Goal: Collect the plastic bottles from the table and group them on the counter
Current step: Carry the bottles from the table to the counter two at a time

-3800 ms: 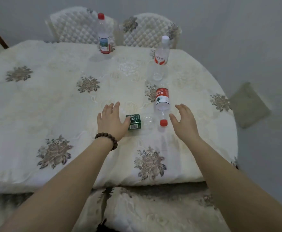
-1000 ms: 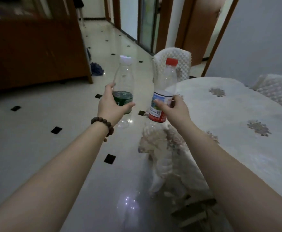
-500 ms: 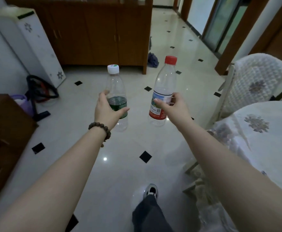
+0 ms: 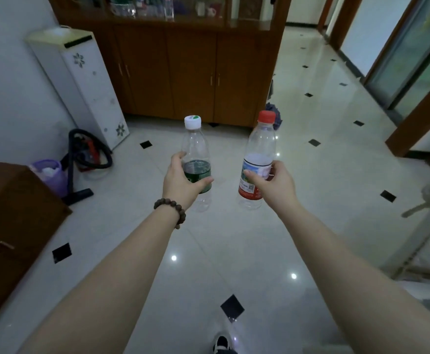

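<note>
My left hand (image 4: 182,183), with a bead bracelet on the wrist, grips a clear empty bottle with a green label and white cap (image 4: 195,149), held upright. My right hand (image 4: 272,186) grips a clear empty bottle with a red-and-white label and red cap (image 4: 261,146), also upright. Both bottles are held out in front of me above the tiled floor, a hand's width apart. The table is almost out of view at the right edge.
A tall brown wooden cabinet (image 4: 193,70) stands ahead, its shelf holding several items. A white cabinet (image 4: 81,80), a vacuum cleaner (image 4: 86,154) and a purple bin (image 4: 49,175) lie at the left. A brown piece of furniture (image 4: 12,221) is near left. My shoe (image 4: 221,344) shows below.
I have turned further away from the table, which has slid out to the right. The wooden cabinet is now ahead and closer. Both hands still hold their bottles upright.
</note>
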A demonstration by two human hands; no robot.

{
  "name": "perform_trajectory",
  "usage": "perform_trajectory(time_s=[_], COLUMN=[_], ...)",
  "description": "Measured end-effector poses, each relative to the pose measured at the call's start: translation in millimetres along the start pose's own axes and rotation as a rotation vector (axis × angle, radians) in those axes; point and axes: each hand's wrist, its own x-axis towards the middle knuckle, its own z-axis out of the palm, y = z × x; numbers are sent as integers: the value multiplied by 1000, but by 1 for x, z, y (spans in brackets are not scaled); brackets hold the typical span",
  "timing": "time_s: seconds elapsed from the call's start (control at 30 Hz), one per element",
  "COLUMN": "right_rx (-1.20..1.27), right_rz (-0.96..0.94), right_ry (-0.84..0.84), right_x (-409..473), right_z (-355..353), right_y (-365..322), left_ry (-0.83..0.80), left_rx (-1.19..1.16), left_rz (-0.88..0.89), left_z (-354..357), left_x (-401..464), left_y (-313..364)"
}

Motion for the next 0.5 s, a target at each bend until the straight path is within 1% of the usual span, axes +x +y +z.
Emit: perform_trajectory(time_s=[0.27, 0.5], right_rx=[-54, -65], right_rz=[-5, -17], right_ry=[-106, -178], right_x=[144, 282], right_z=[60, 140], right_y=[-18, -28], left_ry=[105, 170], left_rx=[3, -1], left_rz=[-68, -103], left_z=[18, 24], left_x=[133, 282], left_y=[-9, -39])
